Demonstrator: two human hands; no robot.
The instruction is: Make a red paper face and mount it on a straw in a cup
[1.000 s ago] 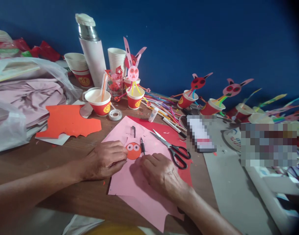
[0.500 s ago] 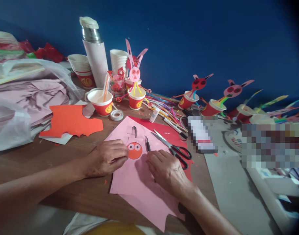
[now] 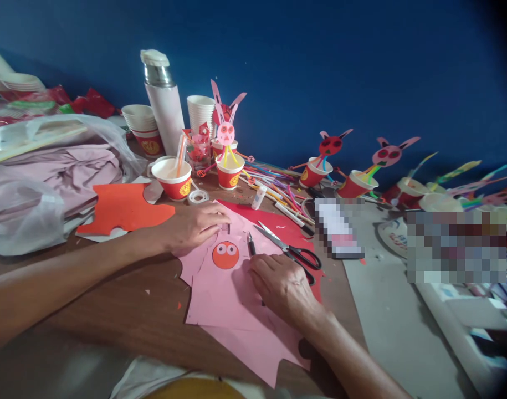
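Orange paper disc (image 3: 225, 257), bearing two pale eyes with dark centres, lies flat on a pink sheet (image 3: 215, 307) at the centre of the layout; clock positions are read from it, twelve pointing away from the person. The sheet probably serves as a smooth backing between disc and wooden table (image 3: 124, 310). At four o'clock, the right hand (image 3: 280, 282) rests low, its fingers curled together around a black pen (image 3: 252, 246); the exact pinch is hidden underneath. The pen's tip points towards twelve and stands clear of the disc, presumably sparing its surface stray marks. At eleven o'clock, the left hand (image 3: 200, 224) reaches in from the side, so that the disc remains uncovered. Its fingers are bent and close together, with their tips at a small pen cap (image 3: 229, 228); whether they pinch it cannot be told. Scissors (image 3: 287, 249) lie at three o'clock, loops turned towards the right hand, a convenient orientation for picking up. An orange offcut (image 3: 124, 208) lies at ten, apparently set aside from the working area, and a glue stick (image 3: 259, 197) at one.
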